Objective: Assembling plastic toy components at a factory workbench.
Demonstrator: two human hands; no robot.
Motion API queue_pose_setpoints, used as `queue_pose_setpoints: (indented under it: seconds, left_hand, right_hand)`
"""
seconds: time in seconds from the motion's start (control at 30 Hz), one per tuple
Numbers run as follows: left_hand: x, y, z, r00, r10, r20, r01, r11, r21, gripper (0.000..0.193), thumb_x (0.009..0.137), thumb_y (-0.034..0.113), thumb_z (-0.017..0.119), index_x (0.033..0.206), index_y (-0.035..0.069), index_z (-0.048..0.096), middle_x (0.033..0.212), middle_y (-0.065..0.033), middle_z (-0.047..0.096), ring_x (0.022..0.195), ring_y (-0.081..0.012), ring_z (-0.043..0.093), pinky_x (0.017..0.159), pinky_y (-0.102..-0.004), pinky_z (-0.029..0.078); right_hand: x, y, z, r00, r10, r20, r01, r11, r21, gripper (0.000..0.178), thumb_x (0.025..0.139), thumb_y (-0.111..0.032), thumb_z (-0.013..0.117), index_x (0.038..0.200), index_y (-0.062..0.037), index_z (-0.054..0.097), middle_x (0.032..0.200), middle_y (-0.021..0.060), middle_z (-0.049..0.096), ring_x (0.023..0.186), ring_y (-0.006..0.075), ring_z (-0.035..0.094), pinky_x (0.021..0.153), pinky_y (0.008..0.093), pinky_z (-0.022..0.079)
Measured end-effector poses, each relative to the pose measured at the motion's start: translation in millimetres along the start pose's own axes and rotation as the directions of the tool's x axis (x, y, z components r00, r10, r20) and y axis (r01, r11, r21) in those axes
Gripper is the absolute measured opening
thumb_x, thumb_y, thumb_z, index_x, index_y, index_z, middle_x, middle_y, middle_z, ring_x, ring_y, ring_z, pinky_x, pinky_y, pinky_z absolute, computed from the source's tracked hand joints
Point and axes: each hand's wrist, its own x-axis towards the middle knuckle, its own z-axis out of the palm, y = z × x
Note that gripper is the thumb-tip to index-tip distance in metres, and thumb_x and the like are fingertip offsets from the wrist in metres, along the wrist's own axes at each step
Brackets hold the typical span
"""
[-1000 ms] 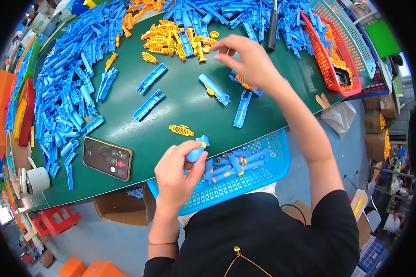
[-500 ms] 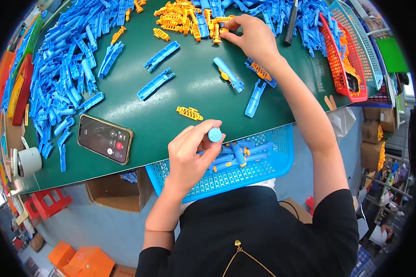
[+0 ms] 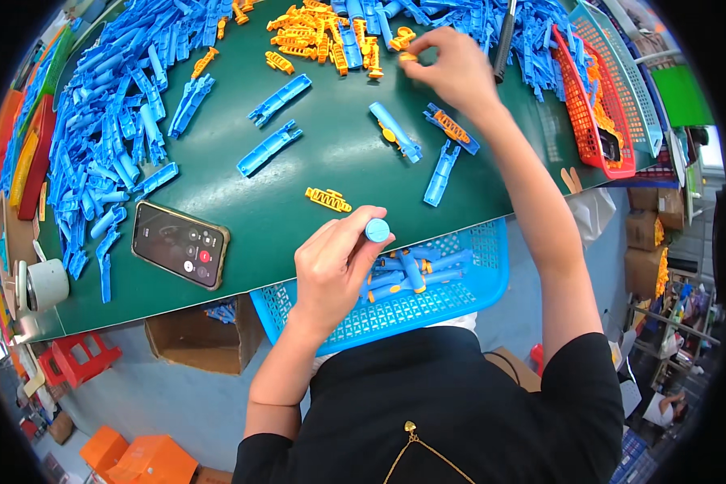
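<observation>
Near the table's front edge, my left hand point(image 3: 328, 264) is closed around a blue plastic tube point(image 3: 377, 231), its round end facing up. At the far side, my right hand point(image 3: 458, 77) pinches a small orange plastic piece point(image 3: 408, 57) between thumb and fingertips, just right of the orange part pile point(image 3: 305, 32). Between my hands lie a blue half-shell with an orange button point(image 3: 394, 131), a blue shell with an orange ribbed insert point(image 3: 452, 129) and a plain blue half-shell point(image 3: 441, 173). A ribbed orange part point(image 3: 328, 200) rests just beyond my left hand.
Blue shells heap up at left point(image 3: 97, 137) and far right. A phone point(image 3: 181, 244) and a white cup point(image 3: 47, 284) are at the left. Below the table edge sits a blue basket point(image 3: 492, 266) with assembled pieces. A red basket point(image 3: 589, 121) and black-handled tool point(image 3: 504, 44) are at right.
My right hand has drawn slightly right, away from the orange pile, with the small orange piece in its fingertips. My left hand keeps its hold on the blue tube.
</observation>
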Motion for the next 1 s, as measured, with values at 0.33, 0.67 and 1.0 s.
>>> queue_pose_setpoints:
  seconds: [0.33, 0.67, 1.0]
  left_hand:
    - [-1, 0, -2, 1.000, -0.003, -0.006, 0.003, 0.999, 0.034, 0.032, 0.071, -0.003, 0.067, 0.102, 0.000, 0.059, 0.074, -0.0101, 0.061, 0.061, -0.0216, 0.057, 0.054, -0.0310, 0.045]
    - [-3, -7, 1, 1.000, 0.021, -0.004, -0.021, 1.000, 0.003, 0.035, 0.071, -0.004, 0.066, 0.105, -0.001, 0.058, 0.073, -0.0100, 0.059, 0.061, -0.0229, 0.058, 0.055, -0.0320, 0.045]
    - [7, 20, -30, 0.924, -0.334, 0.184, 0.345, 0.938, -0.032, 0.042, 0.071, 0.006, 0.062, 0.112, 0.001, 0.057, 0.066, -0.0041, 0.043, 0.058, -0.0142, 0.043, 0.054, -0.0252, 0.039]
  right_hand:
    - [-84, -108, -93, 0.918, -0.282, 0.280, 0.002, 0.709, 0.705, 0.028, 0.062, 0.002, 0.068, 0.089, -0.0038, 0.065, 0.083, 0.0052, 0.062, 0.068, 0.0143, 0.059, 0.051, 0.0218, 0.044]
    - [-89, -110, -93, 0.923, -0.280, 0.262, 0.004, 0.691, 0.723, 0.026, 0.061, 0.005, 0.069, 0.086, -0.0019, 0.066, 0.082, 0.0065, 0.062, 0.068, 0.0160, 0.059, 0.054, 0.0238, 0.047]
    - [-89, -109, -93, 0.914, -0.290, 0.282, 0.030, 0.743, 0.669, 0.024, 0.059, 0.004, 0.070, 0.082, -0.0025, 0.065, 0.078, 0.0073, 0.059, 0.069, 0.0201, 0.059, 0.058, 0.0279, 0.047]
